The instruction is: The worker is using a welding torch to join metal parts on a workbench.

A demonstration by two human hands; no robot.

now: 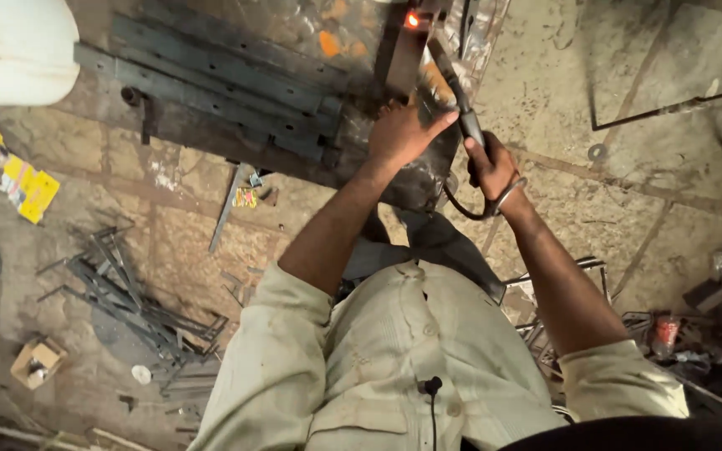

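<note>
My right hand grips the dark handle of a welding torch, whose cable loops under the wrist. The torch slants up to a glowing orange spot on an upright dark steel piece. My left hand rests on the metal work surface just below that piece, fingers spread, its fingertips touching the torch shaft. Flat dark steel bars lie stacked on the surface to the left of my hands.
A pile of thin metal offcuts lies on the stone floor at left. Yellow packets, a small cardboard box, a white container and more scrap rods at right surround me.
</note>
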